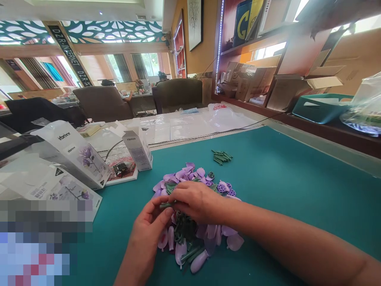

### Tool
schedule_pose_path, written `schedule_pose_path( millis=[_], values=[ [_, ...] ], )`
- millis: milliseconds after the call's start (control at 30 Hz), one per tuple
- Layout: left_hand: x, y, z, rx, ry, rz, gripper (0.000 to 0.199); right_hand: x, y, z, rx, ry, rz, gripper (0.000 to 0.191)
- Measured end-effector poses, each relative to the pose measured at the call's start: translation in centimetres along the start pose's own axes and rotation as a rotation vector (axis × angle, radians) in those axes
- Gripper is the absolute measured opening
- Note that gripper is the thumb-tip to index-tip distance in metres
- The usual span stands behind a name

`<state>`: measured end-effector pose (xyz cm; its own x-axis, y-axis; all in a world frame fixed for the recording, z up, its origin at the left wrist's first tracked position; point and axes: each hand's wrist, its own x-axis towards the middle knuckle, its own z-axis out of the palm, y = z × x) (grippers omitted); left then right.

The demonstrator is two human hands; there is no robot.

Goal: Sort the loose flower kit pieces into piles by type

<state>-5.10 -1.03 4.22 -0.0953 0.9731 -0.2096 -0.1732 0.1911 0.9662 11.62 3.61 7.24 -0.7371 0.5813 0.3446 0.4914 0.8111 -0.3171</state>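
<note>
Purple and green plastic pieces (235,241) lie in a pile on the teal mat (285,178). At the pile's left side my left hand (151,222) pinches a small green stem piece (165,205) between thumb and fingers. My right hand (198,200) is over the middle of the pile, its fingers closed at the right end of that same piece; whatever its fingertips hold is hidden. Dark green parts (185,227) show below my right hand. Behind the pile lies a small heap of green stem pieces (222,156).
White boxes with flower pictures (81,157) and an upright carton (137,147) stand at the left, beside a tray with a black item (120,170). A teal basket (321,107) is on the right shelf. People sit in the background.
</note>
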Motion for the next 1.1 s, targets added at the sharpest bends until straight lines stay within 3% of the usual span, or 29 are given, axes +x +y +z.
schedule_pose_path(
  millis=[133, 233, 333, 433, 633, 1100],
  values=[
    [-0.1, 0.2, -0.1, -0.064, 0.045, -0.022, 0.041, 0.1, -0.2, 0.3, 0.074, -0.012, 0.031, 0.020],
    [0.0, 0.7, -0.1, -0.154, 0.105, -0.029, 0.031, 0.1, 0.6, 1.0, 0.008, -0.022, 0.064, 0.021],
    [0.0, 1.2, 0.1, -0.227, 0.136, -0.054, 0.016, 0.1, 1.3, 2.2, -0.134, -0.084, 0.006, 0.018],
    [-0.1, 1.5, 0.4, -0.266, 0.162, -0.082, 0.014, 0.1, 1.6, 3.1, -0.237, -0.157, -0.074, 0.015],
    [0.0, 1.4, 0.2, -0.265, 0.132, -0.075, 0.008, 0.2, 1.2, 3.1, -0.300, -0.219, -0.083, 0.011],
    [-0.1, 1.1, 0.4, -0.266, 0.124, -0.127, 0.009, 0.1, 1.0, 3.1, -0.371, -0.203, -0.036, 0.010]
  ],
)
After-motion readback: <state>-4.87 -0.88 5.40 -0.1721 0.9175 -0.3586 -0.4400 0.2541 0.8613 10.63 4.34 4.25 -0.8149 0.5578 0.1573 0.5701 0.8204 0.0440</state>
